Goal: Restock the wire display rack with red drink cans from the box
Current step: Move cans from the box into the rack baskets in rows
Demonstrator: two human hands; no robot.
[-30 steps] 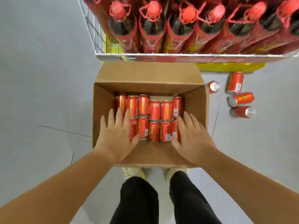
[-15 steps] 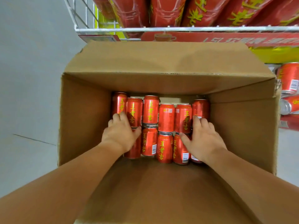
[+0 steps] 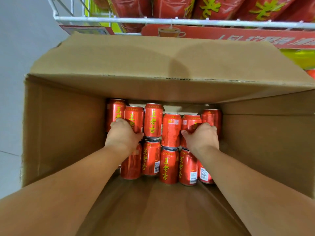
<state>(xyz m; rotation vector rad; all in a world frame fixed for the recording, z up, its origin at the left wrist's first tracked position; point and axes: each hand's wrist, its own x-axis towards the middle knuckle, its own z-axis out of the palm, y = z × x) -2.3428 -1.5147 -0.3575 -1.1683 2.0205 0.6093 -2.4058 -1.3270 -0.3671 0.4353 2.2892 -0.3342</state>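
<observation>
Red drink cans (image 3: pixel 153 120), glossy with yellow characters and some showing barcodes, sit packed in two rows at the far end of the cardboard box (image 3: pixel 64 133). Your left grip (image 3: pixel 123 135) curls over a back-row can, and your right grip (image 3: pixel 202 137) curls over another. The wire display rack (image 3: pixel 102 19) stands just beyond.

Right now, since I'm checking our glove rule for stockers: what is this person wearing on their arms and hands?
Nothing visible: the left hand and right hand are ungloved, both forearms bare to the frame edge, no sleeve, watch or band. Rings cannot be told from here.
</observation>
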